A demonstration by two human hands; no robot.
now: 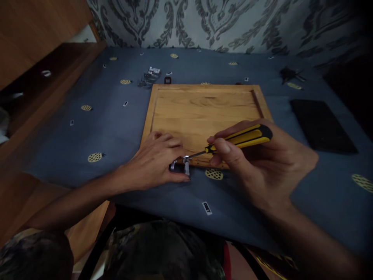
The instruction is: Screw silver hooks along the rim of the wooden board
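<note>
My right hand (262, 167) is closed around the handle of a yellow and black screwdriver (247, 137). Its thin shaft slants down to the left, and the tip meets a small silver metal hinge (187, 166) at the near edge of a framed wooden panel (201, 111). Lying across the panel's near left corner, my left hand (161, 161) holds the hinge between thumb and fingers. Part of the hinge is hidden by those fingers. The screw under the tip is too small to make out.
Several metal hinges (150, 76) lie behind the panel's far left corner, near a small dark square piece (168, 80). To the right are a black flat object (322, 124) and a dark clustered item (291, 74). A blue patterned cloth (110, 132) covers the surface.
</note>
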